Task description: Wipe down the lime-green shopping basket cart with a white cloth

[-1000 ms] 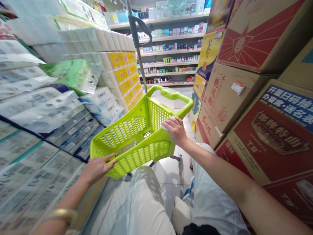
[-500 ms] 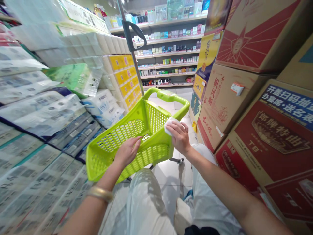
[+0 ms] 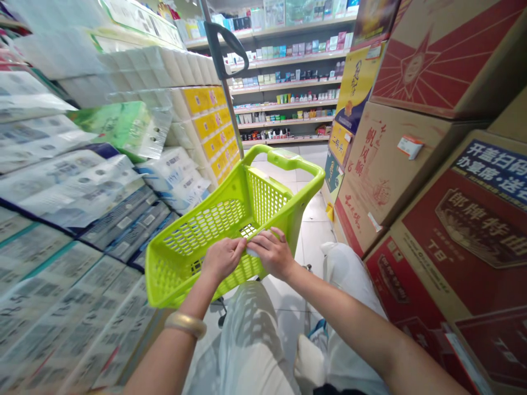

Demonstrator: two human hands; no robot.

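A lime-green plastic shopping basket [image 3: 193, 233] on wheels stands in the aisle in front of my knees, its grey pull handle [image 3: 224, 46] raised. My left hand [image 3: 221, 258] rests on the basket's near rim with its fingers curled over the edge. My right hand [image 3: 272, 253] sits beside it on the same rim, fingers closed on a small white cloth [image 3: 252, 252] that barely shows under them. The two hands touch at the fingertips. The basket looks empty inside.
Stacked packs of tissue and toilet paper [image 3: 74, 186] line the left side. Large brown and red cardboard boxes [image 3: 411, 159] are piled on the right. Shelves of small goods [image 3: 288, 82] close the aisle's far end. The tiled floor [image 3: 304, 225] runs between them.
My right hand slid with the white cloth from the basket's right rim to the near rim. My left hand came up from the basket's lower corner to the near rim and met it.
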